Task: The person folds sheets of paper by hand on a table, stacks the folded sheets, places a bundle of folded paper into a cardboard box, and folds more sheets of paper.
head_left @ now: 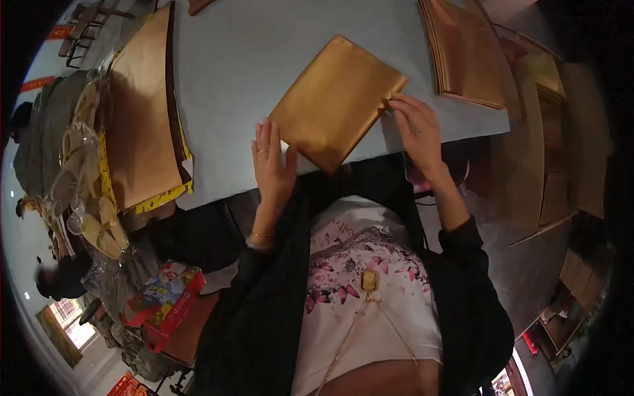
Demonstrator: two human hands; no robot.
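A folded gold sheet [340, 102], smooth and slightly shiny, lies at a slant on the pale table in front of me. My left hand [272, 158] is at its left edge, with fingers straight and thumb apart, a ring on one finger. At the right edge, my right hand [416, 129] pinches the gold material between thumb and fingers, where it looks crumpled. The lower corner of the sheet points toward my body, close to the table's near edge.
A stack of folded gold sheets [465, 56] sits at the table's right. Large brown sheets [142, 112] lie on the left over yellow printed material. Cardboard boxes [561, 152] stand at the right. Plastic-wrapped slippers [105, 228] hang on the left, above a red printed bag [168, 297].
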